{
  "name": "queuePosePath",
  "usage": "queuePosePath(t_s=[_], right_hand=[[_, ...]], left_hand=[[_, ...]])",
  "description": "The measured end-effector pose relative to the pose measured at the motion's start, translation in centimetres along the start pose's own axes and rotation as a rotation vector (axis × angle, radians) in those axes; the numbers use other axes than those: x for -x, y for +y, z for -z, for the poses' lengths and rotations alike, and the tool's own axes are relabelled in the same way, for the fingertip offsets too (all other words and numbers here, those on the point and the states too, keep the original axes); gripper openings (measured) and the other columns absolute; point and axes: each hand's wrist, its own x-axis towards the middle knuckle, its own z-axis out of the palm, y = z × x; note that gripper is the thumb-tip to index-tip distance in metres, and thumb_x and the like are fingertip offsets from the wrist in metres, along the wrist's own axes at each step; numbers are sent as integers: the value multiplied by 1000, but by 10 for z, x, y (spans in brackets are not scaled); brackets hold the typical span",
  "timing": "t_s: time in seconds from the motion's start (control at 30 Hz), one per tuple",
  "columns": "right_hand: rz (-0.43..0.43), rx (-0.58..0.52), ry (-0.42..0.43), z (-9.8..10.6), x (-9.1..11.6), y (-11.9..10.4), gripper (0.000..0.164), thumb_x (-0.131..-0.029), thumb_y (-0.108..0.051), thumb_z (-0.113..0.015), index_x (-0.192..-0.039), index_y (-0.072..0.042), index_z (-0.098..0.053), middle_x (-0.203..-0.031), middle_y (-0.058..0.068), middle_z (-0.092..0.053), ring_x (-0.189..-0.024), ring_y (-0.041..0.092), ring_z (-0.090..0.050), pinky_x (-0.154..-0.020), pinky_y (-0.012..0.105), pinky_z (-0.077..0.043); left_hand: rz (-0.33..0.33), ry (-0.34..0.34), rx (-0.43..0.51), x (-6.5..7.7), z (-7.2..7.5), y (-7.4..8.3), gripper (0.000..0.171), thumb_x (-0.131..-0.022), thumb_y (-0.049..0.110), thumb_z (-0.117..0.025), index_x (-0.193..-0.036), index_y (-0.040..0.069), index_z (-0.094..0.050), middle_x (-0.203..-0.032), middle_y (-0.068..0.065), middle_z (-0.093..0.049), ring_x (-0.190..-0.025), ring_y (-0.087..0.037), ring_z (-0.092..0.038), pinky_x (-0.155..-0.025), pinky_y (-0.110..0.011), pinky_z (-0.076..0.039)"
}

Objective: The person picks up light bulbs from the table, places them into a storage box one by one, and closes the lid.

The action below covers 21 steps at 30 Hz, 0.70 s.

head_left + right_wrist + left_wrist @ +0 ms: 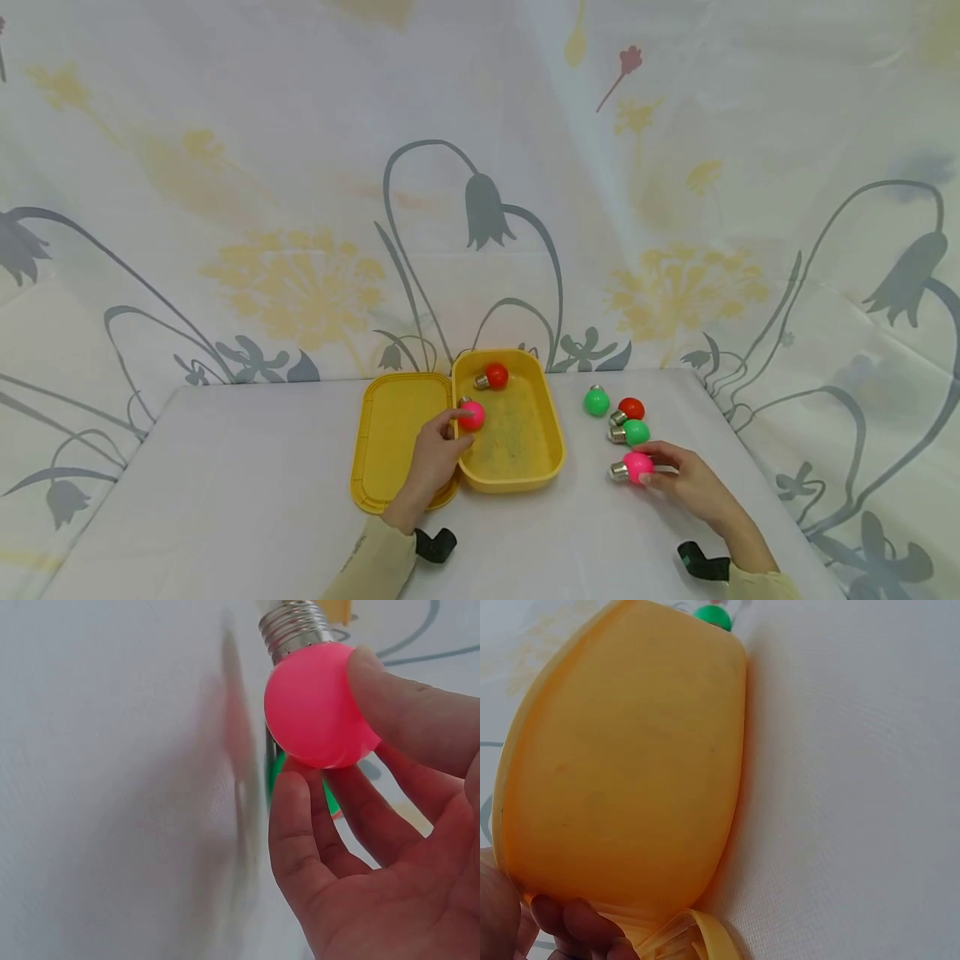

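Note:
My left hand reaches over the left rim of a yellow plastic box and holds a pink light bulb by its round part, metal base pointing away. In the left wrist view the fingers show at the box's wall, with that bulb out of sight. My right hand pinches another pink bulb between thumb and fingers, its threaded metal base pointing left in the head view. Inside the box, near its far end, lies a red bulb.
Right of the box lie a green bulb, a red bulb and a second green bulb, the last close beyond my right hand. A yellow lid lies flat against the box's left side. A flower-patterned cloth hangs behind the white table.

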Motion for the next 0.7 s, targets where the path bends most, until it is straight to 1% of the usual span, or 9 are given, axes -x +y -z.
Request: queuePosePath(t_s=[0.1, 0.23, 0.3, 0.37, 0.47, 0.6, 0.7], right_hand=[[6, 4, 17, -3, 0, -2, 41, -87, -2, -70, -127, 2, -60, -122, 15, -62, -109, 32, -59, -83, 31, -52], [52, 27, 57, -5, 0, -5, 40, -86, -2, -72, -125, 4, -61, -117, 14, -64, -107, 31, -59, -84, 28, -52], [75, 34, 83, -6, -1, -5, 40, -86, -3, -72, -124, 4, -61, -116, 15, -64, -107, 32, -59, -85, 26, -51], [75, 36, 108, -8, -2, -6, 41, -87, -6, -74, -125, 3, -61, -118, 15, -63, -108, 32, -59, -85, 24, -51], [68, 23, 134, -10, -2, -9, 42, -87, -7, -74, -126, 2, -60, -121, 16, -62, -109, 32, -59, -85, 24, -52], [63, 4, 154, -13, 0, -14, 44, -88, -6, -73, -128, 2, -59, -123, 17, -61, -111, 33, -58, -87, 29, -53], [62, 1, 167, -14, 1, -17, 44, -88, -6, -73, -128, 2, -59, -123, 17, -61, -111, 33, -58, -86, 29, -53]], left_hand=[[5, 0, 4, 0, 0, 0, 33, -88, 5, -71, -120, 10, -69, -78, -4, -43, -75, -19, -45, -59, -24, -34], [19, -7, 11, 0, 0, 0, 33, -88, 6, -71, -120, 11, -68, -79, -4, -43, -77, -20, -45, -61, -25, -35], [25, -14, 7, -1, 0, 1, 33, -88, 7, -71, -121, 11, -68, -79, -4, -43, -78, -20, -45, -61, -26, -35], [27, -20, 1, -1, 0, 1, 34, -88, 7, -71, -122, 11, -67, -80, -5, -44, -78, -20, -45, -61, -26, -35], [32, -26, -8, -1, 1, 1, 35, -89, 8, -71, -123, 12, -67, -80, -5, -44, -77, -20, -46, -60, -26, -35], [41, -26, -4, -1, 1, 1, 36, -89, 7, -70, -124, 12, -67, -80, -5, -43, -78, -20, -45, -60, -25, -35], [46, -19, 0, -1, 0, 2, 36, -88, 7, -71, -123, 12, -67, -80, -5, -43, -78, -20, -45, -60, -25, -35]])
